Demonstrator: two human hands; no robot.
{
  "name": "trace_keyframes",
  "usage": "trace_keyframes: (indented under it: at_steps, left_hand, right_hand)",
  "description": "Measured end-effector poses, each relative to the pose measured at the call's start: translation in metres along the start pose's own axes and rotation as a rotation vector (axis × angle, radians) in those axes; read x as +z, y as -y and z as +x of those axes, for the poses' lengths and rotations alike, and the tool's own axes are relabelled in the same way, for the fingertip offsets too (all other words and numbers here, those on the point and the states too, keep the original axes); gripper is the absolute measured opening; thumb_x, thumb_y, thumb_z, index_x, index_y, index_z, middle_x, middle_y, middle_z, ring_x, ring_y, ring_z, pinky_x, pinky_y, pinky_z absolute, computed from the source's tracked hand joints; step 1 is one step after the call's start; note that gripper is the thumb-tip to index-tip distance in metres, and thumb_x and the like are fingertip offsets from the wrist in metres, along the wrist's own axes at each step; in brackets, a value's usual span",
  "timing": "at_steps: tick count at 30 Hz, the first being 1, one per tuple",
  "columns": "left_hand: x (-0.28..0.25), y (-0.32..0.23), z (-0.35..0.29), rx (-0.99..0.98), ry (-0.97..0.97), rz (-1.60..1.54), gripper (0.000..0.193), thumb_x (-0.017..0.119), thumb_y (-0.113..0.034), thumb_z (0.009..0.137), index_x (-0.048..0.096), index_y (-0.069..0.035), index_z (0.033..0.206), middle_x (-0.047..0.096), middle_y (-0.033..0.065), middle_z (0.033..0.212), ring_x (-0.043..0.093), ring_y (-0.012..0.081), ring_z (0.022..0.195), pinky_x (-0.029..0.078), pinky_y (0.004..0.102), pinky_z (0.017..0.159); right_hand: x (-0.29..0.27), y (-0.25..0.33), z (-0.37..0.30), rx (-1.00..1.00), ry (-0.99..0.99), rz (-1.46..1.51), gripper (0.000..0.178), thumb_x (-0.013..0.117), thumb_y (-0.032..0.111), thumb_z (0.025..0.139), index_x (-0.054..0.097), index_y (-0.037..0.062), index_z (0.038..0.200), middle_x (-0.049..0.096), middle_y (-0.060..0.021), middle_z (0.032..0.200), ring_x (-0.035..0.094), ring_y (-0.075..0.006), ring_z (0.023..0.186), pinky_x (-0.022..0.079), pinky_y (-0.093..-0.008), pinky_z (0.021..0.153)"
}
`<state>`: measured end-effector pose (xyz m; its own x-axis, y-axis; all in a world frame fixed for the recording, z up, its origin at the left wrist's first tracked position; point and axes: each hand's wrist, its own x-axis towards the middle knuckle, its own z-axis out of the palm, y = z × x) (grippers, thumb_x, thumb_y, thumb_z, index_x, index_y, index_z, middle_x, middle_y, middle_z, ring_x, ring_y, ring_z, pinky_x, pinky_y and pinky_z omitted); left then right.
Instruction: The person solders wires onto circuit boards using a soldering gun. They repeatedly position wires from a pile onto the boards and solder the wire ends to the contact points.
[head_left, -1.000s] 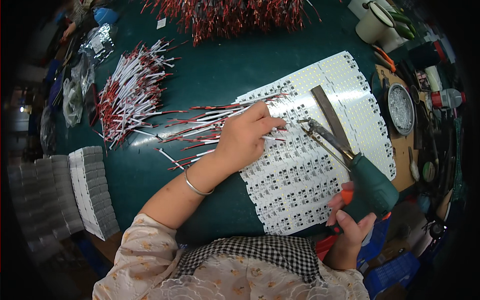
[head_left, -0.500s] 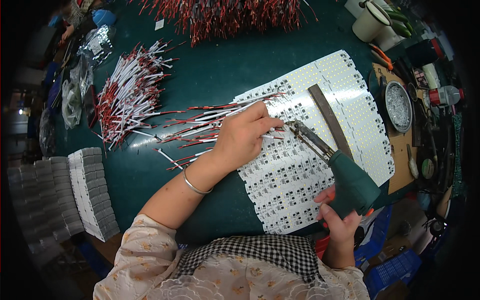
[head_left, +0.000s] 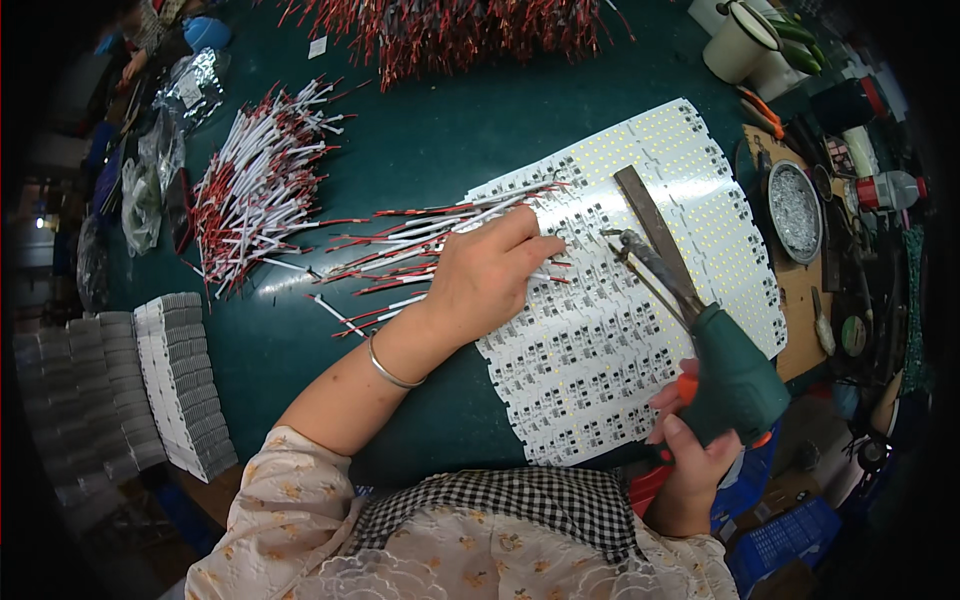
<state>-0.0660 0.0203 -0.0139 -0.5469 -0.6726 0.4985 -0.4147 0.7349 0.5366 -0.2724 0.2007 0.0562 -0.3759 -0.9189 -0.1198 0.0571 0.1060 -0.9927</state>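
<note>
My left hand (head_left: 485,270) is closed in a pinch over the white circuit board sheet (head_left: 560,350), on a thin wire mostly hidden by the fingers. Red-and-white wires (head_left: 405,240) fan out under and beside that hand, some ends lying on the board. In my right hand (head_left: 700,450) is a green soldering gun (head_left: 735,375), its metal tip tilted up-left above the board, apart from the left fingertips. A dark flat metal bar (head_left: 650,225) lies across the board, partly behind the gun's barrel.
A pile of red-and-white wires (head_left: 265,185) lies at the left, with a large red wire bundle (head_left: 480,35) at the far edge. Stacked white boards (head_left: 185,385) stand near left. At right are a metal bowl (head_left: 797,212), an enamel mug (head_left: 740,45) and a plastic bottle (head_left: 888,191).
The soldering gun in my right hand has drawn back to the right, its tip leaving the left fingertips. My left hand has hardly moved.
</note>
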Motion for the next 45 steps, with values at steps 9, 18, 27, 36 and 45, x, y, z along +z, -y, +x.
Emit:
trace_keyframes:
  at_steps: [9,18,27,36,45]
  left_hand:
    - [-0.011,0.000,0.006,0.016,0.015,0.011,0.043,0.058,0.009,0.058,0.067,-0.008,0.096,0.054,0.0063,0.075,0.058,0.0230,0.059,0.047,0.0329,0.048]
    - [-0.012,-0.009,-0.003,-0.060,0.159,-0.002,0.013,0.061,-0.012,0.075,0.059,-0.003,0.084,0.052,0.0118,0.085,0.059,0.0300,0.078,0.049,0.0413,0.065]
    - [-0.006,-0.012,-0.001,0.080,0.002,0.059,0.016,0.056,-0.014,0.081,0.058,-0.002,0.090,0.049,0.0134,0.089,0.058,0.0302,0.086,0.050,0.0433,0.066]
    - [-0.032,-0.011,0.009,-0.160,0.097,-0.025,0.053,0.053,0.011,0.072,0.059,-0.008,0.121,0.055,0.0126,0.091,0.060,0.0276,0.075,0.051,0.0357,0.064]
    - [-0.015,-0.016,0.021,0.009,0.021,0.025,0.049,0.057,0.016,0.057,0.068,-0.009,0.099,0.056,0.0068,0.073,0.058,0.0218,0.060,0.047,0.0317,0.051]
  right_hand:
    - [-0.007,0.014,0.020,-0.102,-0.052,0.019,0.057,0.062,0.002,0.071,0.042,-0.0175,0.120,0.059,-0.0250,0.096,0.057,-0.0183,0.051,0.047,-0.0250,0.042]
    - [-0.018,0.014,0.024,-0.175,0.122,0.160,0.043,0.062,-0.007,0.078,0.046,-0.0144,0.117,0.061,-0.0207,0.082,0.052,-0.0163,0.050,0.041,-0.0252,0.045]
    - [-0.044,0.002,0.030,-0.155,0.264,0.210,0.046,0.059,-0.005,0.082,0.040,-0.0069,0.124,0.060,-0.0194,0.086,0.052,-0.0158,0.050,0.039,-0.0235,0.041]
    - [-0.017,0.020,0.029,-0.078,0.049,0.224,0.057,0.058,0.000,0.070,0.041,-0.0127,0.123,0.061,-0.0209,0.087,0.055,-0.0180,0.050,0.046,-0.0250,0.043]
    - [-0.026,0.010,0.021,-0.017,0.047,0.210,0.060,0.059,-0.004,0.069,0.040,-0.0138,0.125,0.051,-0.0257,0.117,0.062,-0.0240,0.073,0.052,-0.0261,0.048]
